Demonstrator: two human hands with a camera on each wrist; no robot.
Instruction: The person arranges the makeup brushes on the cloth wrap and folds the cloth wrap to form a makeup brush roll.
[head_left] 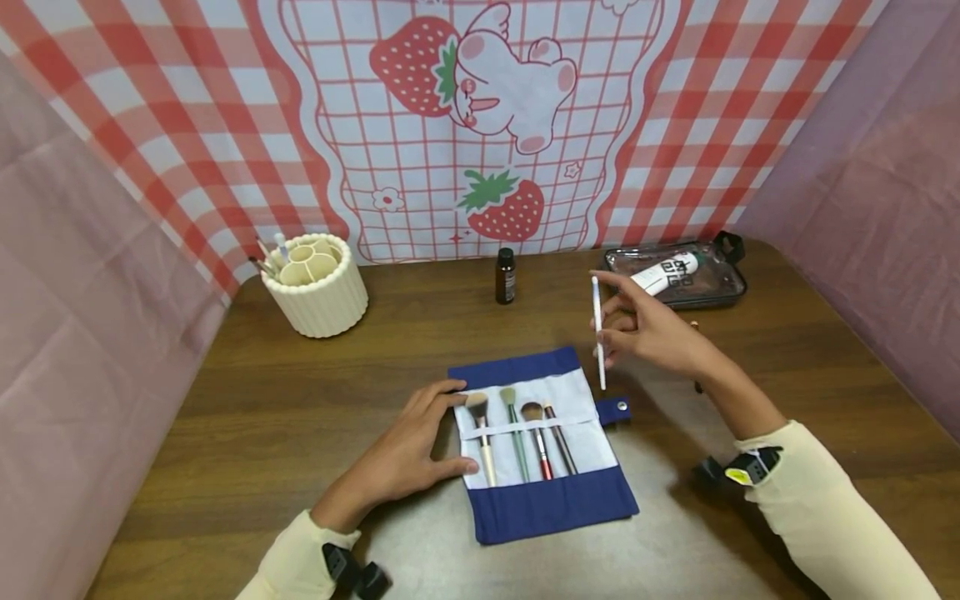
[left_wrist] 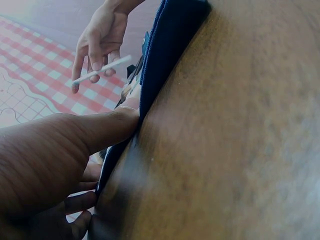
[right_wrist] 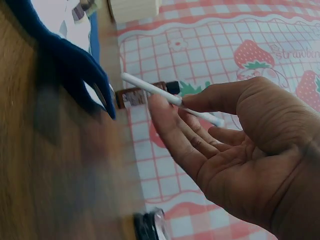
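Observation:
A navy-and-white fabric brush roll (head_left: 555,504) lies unrolled on the table, with several makeup brushes (head_left: 542,442) tucked under its white band. My left hand (head_left: 412,442) rests on the roll's left edge, thumb (left_wrist: 112,125) on the fabric and fingers spread loosely. To the upper right of the roll, my right hand (head_left: 645,329) holds a slim white stick (head_left: 598,333) above the table. Thumb and fingers pinch the stick (right_wrist: 150,87) near its middle, and its bluish end points away from me. A strap with a metal snap (head_left: 617,408) sticks out from the roll's right side.
A cream ribbed holder (head_left: 318,304) with a few thin tools stands at back left. A small dark bottle (head_left: 506,277) is at back centre. At back right, a clear black-edged pouch (head_left: 720,287) has a white tube (head_left: 663,273) on it. A patterned cloth hangs behind.

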